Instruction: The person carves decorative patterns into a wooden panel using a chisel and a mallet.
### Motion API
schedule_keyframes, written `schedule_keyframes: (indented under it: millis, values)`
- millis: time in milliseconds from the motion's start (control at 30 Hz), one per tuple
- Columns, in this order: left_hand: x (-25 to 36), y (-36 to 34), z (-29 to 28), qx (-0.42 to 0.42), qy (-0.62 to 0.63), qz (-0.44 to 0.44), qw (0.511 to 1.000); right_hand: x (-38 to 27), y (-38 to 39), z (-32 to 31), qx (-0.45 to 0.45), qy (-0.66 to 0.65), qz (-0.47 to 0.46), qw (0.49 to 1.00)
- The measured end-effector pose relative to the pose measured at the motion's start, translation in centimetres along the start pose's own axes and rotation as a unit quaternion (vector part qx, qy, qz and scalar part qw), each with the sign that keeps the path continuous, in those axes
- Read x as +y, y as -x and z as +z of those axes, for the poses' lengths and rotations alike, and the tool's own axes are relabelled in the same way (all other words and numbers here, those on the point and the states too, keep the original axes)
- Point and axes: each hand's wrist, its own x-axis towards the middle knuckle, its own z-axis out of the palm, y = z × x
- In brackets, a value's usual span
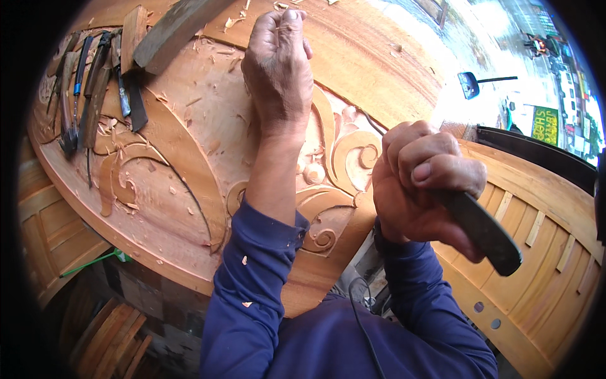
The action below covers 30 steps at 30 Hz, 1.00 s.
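My right hand [420, 180] is wrapped round a carving tool with a dark, flat, curved handle [483, 232]. Its thin metal end [372, 122] pokes out past my fingers, low over the carved wooden panel [208, 142]. Farther up, my left hand [279, 72] is closed, thumb laid along the top; whatever its fingers hold, if anything, is hidden. Between the hands and below them, raised scrolls [325, 237] and a small round boss [314, 172] stand out from the panel. Pale shavings lie scattered over the wood.
Several chisels and gouges [95, 88] lie together at the panel's far left. A thick wooden bar [180, 33] rests beside them. To the right is a slatted wooden door [524, 252]; beyond it, a wet street [492, 38]. A black cord [360, 312] crosses my front.
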Motion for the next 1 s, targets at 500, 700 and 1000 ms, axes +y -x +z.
schedule_keyframes:
  millis: [500,700,1000]
  values:
    - [-0.8,-0.3,-0.1,-0.006,-0.025,0.019,0.999,-0.7,1.1,-0.7,0.045,-0.026,0.053,0.997]
    - [-0.8,-0.4,-0.1,0.005,-0.029,0.016,0.999,-4.2,1.3,-1.9,0.002,-0.073,0.082,0.994]
    - [-0.9,-0.6,0.0,0.004,-0.027,0.022,0.999,-0.8,-1.0,-1.9,0.104,-0.044,0.038,0.993]
